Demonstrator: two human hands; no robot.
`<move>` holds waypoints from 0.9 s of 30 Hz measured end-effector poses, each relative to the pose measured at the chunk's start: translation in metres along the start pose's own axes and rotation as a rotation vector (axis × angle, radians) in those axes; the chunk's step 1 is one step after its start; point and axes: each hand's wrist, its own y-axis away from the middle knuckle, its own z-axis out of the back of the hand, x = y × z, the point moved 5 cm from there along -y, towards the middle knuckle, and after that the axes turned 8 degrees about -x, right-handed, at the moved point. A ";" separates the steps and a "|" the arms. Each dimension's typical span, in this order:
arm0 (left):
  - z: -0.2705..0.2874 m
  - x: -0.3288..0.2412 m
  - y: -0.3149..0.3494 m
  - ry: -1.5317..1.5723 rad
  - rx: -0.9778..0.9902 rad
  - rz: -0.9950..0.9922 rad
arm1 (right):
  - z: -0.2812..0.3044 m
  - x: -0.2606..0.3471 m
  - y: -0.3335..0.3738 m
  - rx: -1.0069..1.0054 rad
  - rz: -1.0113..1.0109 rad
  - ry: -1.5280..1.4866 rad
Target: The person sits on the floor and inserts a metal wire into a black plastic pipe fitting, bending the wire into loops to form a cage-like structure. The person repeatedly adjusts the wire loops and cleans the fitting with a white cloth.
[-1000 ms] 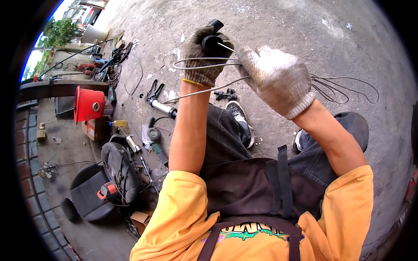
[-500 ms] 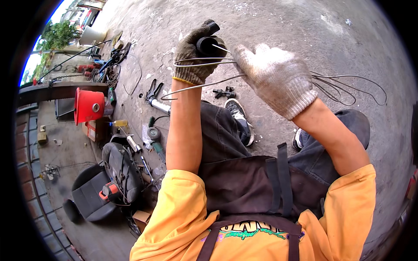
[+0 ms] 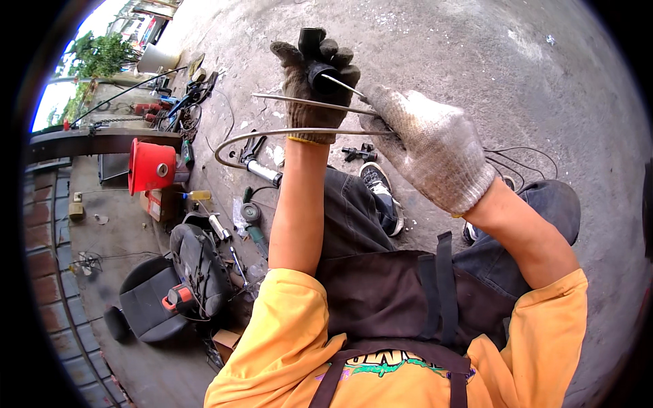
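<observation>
My left hand (image 3: 316,109), in a dark, dirty glove, holds a black tube-like fitting (image 3: 311,41) with its round opening turned toward my right hand. The left thumb stands out to the side, while the other fingers curl by the fitting. My right hand (image 3: 425,146), in a whitish knitted glove, is closed on a looped length of grey metal wire (image 3: 299,130). One straight wire end points into the mouth of the fitting; how deep it goes is hard to see. Other strands pass in front of my left wrist, and thin loops trail out behind the right hand.
Black fittings (image 3: 358,151) lie on the concrete floor by my shoe (image 3: 381,190). To the left are a caulking-gun-like tool (image 3: 262,170), an angle grinder (image 3: 253,221), a red bucket (image 3: 151,166) and a dark car seat (image 3: 153,299).
My left thumb has lifted off and the hand has turned slightly, tilting the fitting. The wire's front loops have spread to the left, and its rear loops have drawn in toward my right hand.
</observation>
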 end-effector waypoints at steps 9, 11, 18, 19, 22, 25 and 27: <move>-0.011 0.008 0.010 -0.172 -0.237 -0.039 | 0.012 -0.003 -0.005 -0.103 -0.035 -0.029; -0.008 0.001 0.006 -0.107 -0.098 -0.009 | 0.009 -0.003 -0.004 -0.107 -0.114 -0.155; -0.008 -0.002 0.003 0.095 0.061 -0.058 | 0.012 0.002 0.001 0.013 -0.188 -0.143; -0.008 -0.002 0.002 0.103 0.052 -0.072 | 0.013 0.003 0.001 0.013 -0.182 -0.132; -0.006 -0.009 -0.001 0.202 0.091 -0.080 | 0.017 0.006 -0.001 0.018 -0.165 -0.101; -0.006 -0.015 -0.002 0.213 0.183 -0.064 | 0.018 0.010 0.000 0.035 -0.147 -0.058; -0.008 -0.011 0.000 0.163 0.149 -0.072 | 0.013 0.008 -0.004 0.041 -0.132 -0.014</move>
